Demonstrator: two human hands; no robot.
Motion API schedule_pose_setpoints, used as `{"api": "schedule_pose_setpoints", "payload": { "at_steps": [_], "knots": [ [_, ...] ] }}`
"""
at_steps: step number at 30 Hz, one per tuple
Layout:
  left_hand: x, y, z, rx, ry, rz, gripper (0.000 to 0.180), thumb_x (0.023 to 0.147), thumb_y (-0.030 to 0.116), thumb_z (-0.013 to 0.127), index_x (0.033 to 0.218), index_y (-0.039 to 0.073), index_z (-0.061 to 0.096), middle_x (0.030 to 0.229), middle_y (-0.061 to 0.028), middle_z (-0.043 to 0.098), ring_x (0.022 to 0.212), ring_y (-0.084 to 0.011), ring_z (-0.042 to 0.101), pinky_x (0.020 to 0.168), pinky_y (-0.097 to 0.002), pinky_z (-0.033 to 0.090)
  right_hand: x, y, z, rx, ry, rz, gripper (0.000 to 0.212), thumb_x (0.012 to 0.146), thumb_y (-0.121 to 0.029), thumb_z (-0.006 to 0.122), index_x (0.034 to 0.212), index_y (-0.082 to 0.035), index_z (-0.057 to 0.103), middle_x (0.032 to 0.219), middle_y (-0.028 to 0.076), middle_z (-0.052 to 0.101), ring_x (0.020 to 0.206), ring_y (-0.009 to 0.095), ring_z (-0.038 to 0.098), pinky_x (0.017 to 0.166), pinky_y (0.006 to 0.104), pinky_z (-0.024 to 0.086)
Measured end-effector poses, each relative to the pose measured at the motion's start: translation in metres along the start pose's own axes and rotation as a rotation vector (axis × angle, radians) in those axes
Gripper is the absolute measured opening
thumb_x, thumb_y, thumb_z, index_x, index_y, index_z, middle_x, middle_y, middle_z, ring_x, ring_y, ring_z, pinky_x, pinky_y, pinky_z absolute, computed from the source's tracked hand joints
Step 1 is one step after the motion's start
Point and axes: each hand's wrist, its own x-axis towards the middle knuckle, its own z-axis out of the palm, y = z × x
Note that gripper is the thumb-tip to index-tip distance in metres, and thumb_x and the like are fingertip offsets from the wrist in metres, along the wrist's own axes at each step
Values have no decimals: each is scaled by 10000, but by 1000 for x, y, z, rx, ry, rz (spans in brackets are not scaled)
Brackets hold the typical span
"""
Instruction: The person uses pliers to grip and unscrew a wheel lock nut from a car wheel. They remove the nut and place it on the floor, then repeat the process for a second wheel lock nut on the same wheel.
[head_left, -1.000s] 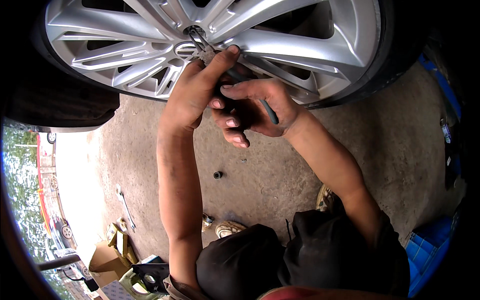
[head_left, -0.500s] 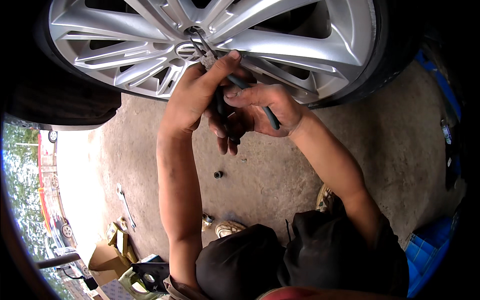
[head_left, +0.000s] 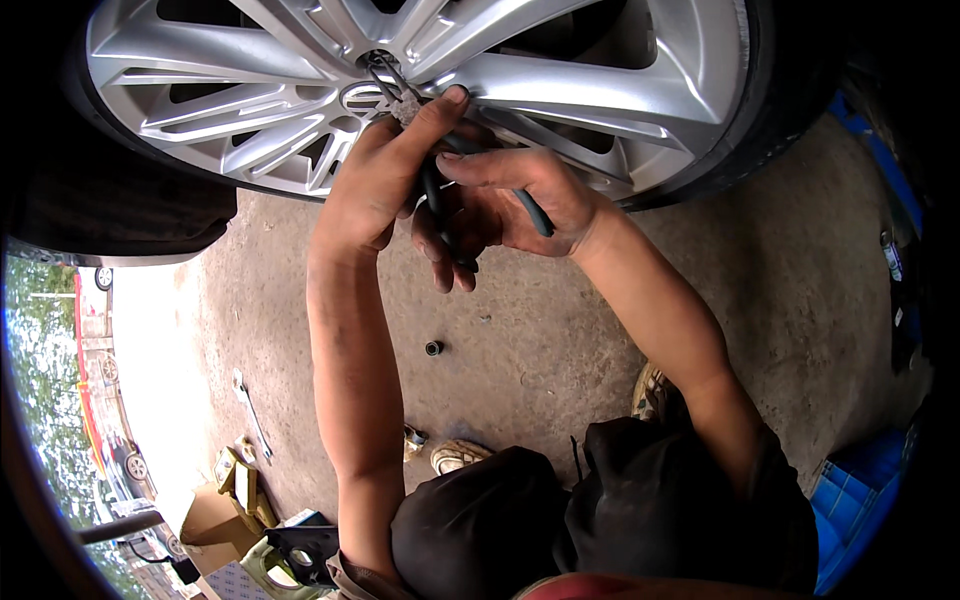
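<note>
A pair of long-nose pliers [head_left: 405, 108] with dark handles points its slim jaws into a recess near the centre of a silver alloy wheel [head_left: 590, 85]. My left hand [head_left: 375, 190] is closed round the pliers just behind the pivot, thumb stretched up along them. From the right, my right hand [head_left: 530, 195] holds the spread handles; one handle end sticks out past its palm. Its lower fingers hang partly curled below the other handle. What the jaw tips touch inside the recess is too small to make out.
A small dark socket [head_left: 434, 348] lies on the concrete floor [head_left: 530, 350] below my hands. Further left are a wrench [head_left: 252, 415] and an opened cardboard box [head_left: 215, 525]. A blue crate [head_left: 845, 500] stands at the lower right. My knees [head_left: 480, 520] are bent close below.
Both hands and the pliers have shifted slightly up and left in the picture, and the wheel has shifted a little too. The jaw tips appear deeper in the recess.
</note>
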Motion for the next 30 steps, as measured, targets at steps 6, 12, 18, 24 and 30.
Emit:
{"api": "schedule_pose_setpoints", "payload": {
  "at_steps": [6, 12, 18, 24, 30],
  "knots": [
    [0, 2, 1, 25, -7, -6, 532, 890, 531, 624, 975, 11, 699, 767, -84, 666, 608, -125, 593, 486, -232, 417, 2, 3, -9, -89, -44, -2, 446, 984, -406, 430, 1049, 13, 569, 842, 148, 650, 695, 299, 672, 590, 371, 527],
    [3, -5, 1, -10, -14, 9, 543, 895, 522, 621, 981, -10, 687, 760, -93, 667, 603, -126, 599, 479, -243, 432, -1, 3, -6, -130, 23, -22, 385, 996, -364, 428, 1036, -4, 560, 830, 136, 638, 686, 284, 663, 574, 349, 514],
    [4, -6, -2, -70, -78, -3, 565, 901, 504, 626, 996, -53, 655, 758, -135, 670, 521, -159, 607, 462, -273, 493, 2, 4, -4, -156, 53, -25, 328, 1007, -322, 413, 1087, -26, 530, 848, 137, 631, 695, 276, 662, 569, 350, 510],
    [0, -1, 3, -50, -13, 19, 519, 901, 477, 645, 984, -35, 679, 827, -126, 684, 722, -171, 631, 644, -278, 505, 1, 3, -8, -130, 29, -2, 319, 1003, -344, 422, 1055, -50, 535, 808, 113, 614, 654, 260, 638, 543, 344, 495],
    [2, -7, 1, -107, -10, -4, 493, 904, 464, 646, 961, -22, 704, 869, -120, 692, 813, -172, 620, 739, -290, 485, 2, 7, -4, -115, 51, -15, 332, 993, -360, 435, 1044, -51, 544, 807, 111, 617, 647, 255, 634, 543, 343, 499]
  ]
}}
